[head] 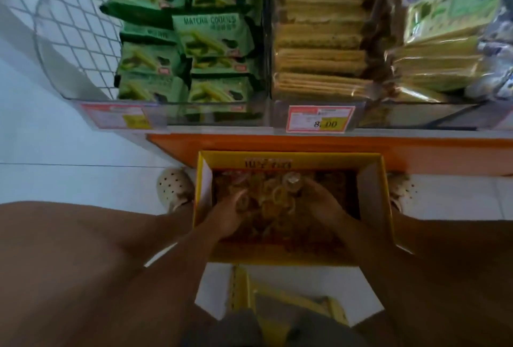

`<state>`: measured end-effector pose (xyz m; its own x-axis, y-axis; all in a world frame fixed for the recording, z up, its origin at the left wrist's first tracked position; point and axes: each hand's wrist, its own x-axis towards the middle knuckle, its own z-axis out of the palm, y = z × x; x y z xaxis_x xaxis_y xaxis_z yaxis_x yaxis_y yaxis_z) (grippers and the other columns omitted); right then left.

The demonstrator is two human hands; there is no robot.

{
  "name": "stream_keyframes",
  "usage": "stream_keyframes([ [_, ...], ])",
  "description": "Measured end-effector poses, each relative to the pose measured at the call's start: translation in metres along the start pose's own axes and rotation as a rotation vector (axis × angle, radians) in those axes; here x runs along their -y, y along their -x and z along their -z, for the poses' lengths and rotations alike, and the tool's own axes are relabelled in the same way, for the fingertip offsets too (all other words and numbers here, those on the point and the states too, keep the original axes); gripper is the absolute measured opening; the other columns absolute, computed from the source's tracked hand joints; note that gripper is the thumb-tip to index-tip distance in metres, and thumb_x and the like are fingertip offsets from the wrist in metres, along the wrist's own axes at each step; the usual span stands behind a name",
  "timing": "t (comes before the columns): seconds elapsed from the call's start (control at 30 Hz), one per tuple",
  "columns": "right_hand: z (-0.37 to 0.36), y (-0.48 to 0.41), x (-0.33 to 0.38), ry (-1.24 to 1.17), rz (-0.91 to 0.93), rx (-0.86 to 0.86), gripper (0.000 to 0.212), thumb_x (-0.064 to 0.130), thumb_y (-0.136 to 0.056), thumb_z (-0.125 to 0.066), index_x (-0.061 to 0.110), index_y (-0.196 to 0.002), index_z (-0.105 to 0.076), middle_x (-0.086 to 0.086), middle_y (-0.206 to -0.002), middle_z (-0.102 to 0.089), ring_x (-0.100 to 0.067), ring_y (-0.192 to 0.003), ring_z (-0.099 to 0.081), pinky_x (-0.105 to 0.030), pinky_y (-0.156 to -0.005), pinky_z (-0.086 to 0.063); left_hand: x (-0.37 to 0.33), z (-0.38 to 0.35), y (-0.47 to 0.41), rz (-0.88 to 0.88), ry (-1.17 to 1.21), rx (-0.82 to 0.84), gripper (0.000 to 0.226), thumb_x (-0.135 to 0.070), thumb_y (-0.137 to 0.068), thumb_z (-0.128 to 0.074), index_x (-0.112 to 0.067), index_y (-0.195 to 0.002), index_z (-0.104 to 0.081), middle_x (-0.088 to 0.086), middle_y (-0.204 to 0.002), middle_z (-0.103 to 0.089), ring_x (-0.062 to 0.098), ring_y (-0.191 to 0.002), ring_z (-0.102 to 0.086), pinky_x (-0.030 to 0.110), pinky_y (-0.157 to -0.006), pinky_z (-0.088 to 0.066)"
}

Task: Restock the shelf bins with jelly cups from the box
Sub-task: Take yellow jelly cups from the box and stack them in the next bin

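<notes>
- Motion blur all over; the jelly cups read only as small round, clear, amber-tinted plastic shapes, a loose pile filling the box.
- Box: yellow cardboard, rectangular, open top, on the white tile floor against the orange shelf base; print on its far inner wall is illegible.
- Left hand is in the box by its left wall, fingers curled round a cup on the pile.
- Right hand is near the right wall, fingers closed on a clear cup at the far edge of the pile; the grip detail is smeared.
- Both forearms and knees cover the near corners of the box.
- Shelf bins: clear, hard plastic fronts, tops cut off by the frame.
- The bins hold glossy green matcha cookie packs and flat wafer packs.
- Price tag reads 8.00; the rest is unreadable.
- Perforated pale clog sits just beside the box's left wall.
</notes>
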<state>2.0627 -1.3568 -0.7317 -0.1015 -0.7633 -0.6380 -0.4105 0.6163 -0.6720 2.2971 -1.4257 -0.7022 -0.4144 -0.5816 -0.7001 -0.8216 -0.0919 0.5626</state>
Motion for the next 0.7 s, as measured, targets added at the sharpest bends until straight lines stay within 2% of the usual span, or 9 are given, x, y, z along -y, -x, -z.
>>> stream_keyframes([
  [0.07,0.003,-0.019,0.0,0.131,0.024,-0.005,0.055,0.025,-0.082,-0.069,0.025,-0.134,-0.051,0.001,-0.133,-0.052,-0.016,-0.122,-0.053,-0.026,-0.101,-0.046,0.007,-0.004,-0.01,0.022,0.033,-0.004,0.071,-0.031,-0.09,-0.067,-0.022,-0.151,-0.031,0.0,-0.147,-0.045,0.022,-0.134,-0.045,0.029,-0.105,-0.039],
  [0.13,0.001,-0.035,-0.003,0.351,0.027,0.086,0.073,0.033,-0.081,-0.07,0.023,-0.146,-0.038,-0.006,-0.152,-0.031,-0.029,-0.141,-0.03,-0.034,-0.116,-0.027,0.013,-0.009,-0.017,0.027,0.034,0.003,0.071,-0.033,-0.09,-0.067,-0.025,-0.15,-0.031,-0.001,-0.147,-0.044,0.02,-0.133,-0.045,0.03,-0.105,-0.04],
  [0.2,-0.004,-0.04,0.007,0.556,-0.01,0.139,0.077,0.039,-0.088,-0.063,0.029,-0.151,-0.021,-0.006,-0.159,-0.013,-0.035,-0.146,-0.01,-0.042,-0.119,-0.01,0.015,-0.01,-0.022,0.017,0.026,0.008,0.07,-0.032,-0.091,-0.066,-0.023,-0.151,-0.03,-0.002,-0.148,-0.04,0.018,-0.135,-0.04,0.023,-0.103,-0.033],
  [0.27,-0.01,-0.044,0.015,0.642,-0.005,0.145,0.079,0.048,-0.088,-0.057,0.04,-0.151,-0.01,-0.001,-0.16,-0.003,-0.042,-0.145,0.0,-0.053,-0.118,-0.006,0.019,-0.01,-0.028,0.004,0.014,0.015,0.071,-0.031,-0.092,-0.065,-0.026,-0.152,-0.027,0.0,-0.152,-0.034,0.02,-0.138,-0.037,0.022,-0.101,-0.031],
  [0.37,-0.019,-0.049,0.019,0.675,0.004,0.212,0.076,0.047,-0.087,-0.054,0.048,-0.149,-0.009,0.001,-0.161,0.0,-0.038,-0.146,-0.005,-0.056,-0.114,-0.016,0.023,-0.01,-0.036,-0.025,0.017,0.044,0.075,-0.031,-0.091,-0.067,-0.031,-0.152,-0.023,-0.007,-0.154,-0.03,0.013,-0.14,-0.031,0.024,-0.107,-0.029],
  [0.43,-0.023,-0.05,0.021,0.629,0.033,0.248,0.07,0.044,-0.088,-0.054,0.044,-0.148,-0.019,0.0,-0.161,-0.006,-0.035,-0.146,-0.012,-0.054,-0.115,-0.021,0.022,-0.011,-0.043,-0.062,0.003,0.079,0.077,-0.03,-0.09,-0.067,-0.038,-0.152,-0.021,-0.01,-0.154,-0.03,0.01,-0.14,-0.031,0.033,-0.114,-0.031],
  [0.53,-0.021,-0.048,0.019,0.527,0.054,0.28,0.055,0.041,-0.087,-0.063,0.037,-0.138,-0.045,-0.001,-0.154,-0.029,-0.029,-0.139,-0.032,-0.044,-0.113,-0.03,0.022,-0.018,-0.054,-0.08,-0.089,0.14,0.08,-0.034,-0.09,-0.064,-0.045,-0.151,-0.011,0.0,-0.157,-0.028,0.021,-0.14,-0.035,0.045,-0.11,-0.039],
  [0.63,-0.017,-0.041,0.02,0.515,0.079,0.297,0.045,0.035,-0.089,-0.065,0.028,-0.132,-0.055,-0.001,-0.144,-0.044,-0.025,-0.129,-0.043,-0.035,-0.108,-0.035,0.024,-0.027,-0.063,-0.087,-0.146,0.143,0.09,-0.055,-0.082,-0.064,-0.048,-0.15,-0.005,0.004,-0.161,-0.016,0.029,-0.144,-0.027,0.051,-0.109,-0.039],
  [0.7,-0.018,-0.038,0.017,0.389,0.027,0.341,0.037,0.024,-0.092,-0.063,0.018,-0.128,-0.058,-0.004,-0.135,-0.052,-0.024,-0.122,-0.049,-0.037,-0.105,-0.039,0.019,-0.027,-0.066,-0.106,-0.164,0.121,0.093,-0.065,-0.075,-0.06,-0.047,-0.15,-0.009,0.004,-0.16,-0.017,0.031,-0.142,-0.029,0.051,-0.108,-0.039],
])
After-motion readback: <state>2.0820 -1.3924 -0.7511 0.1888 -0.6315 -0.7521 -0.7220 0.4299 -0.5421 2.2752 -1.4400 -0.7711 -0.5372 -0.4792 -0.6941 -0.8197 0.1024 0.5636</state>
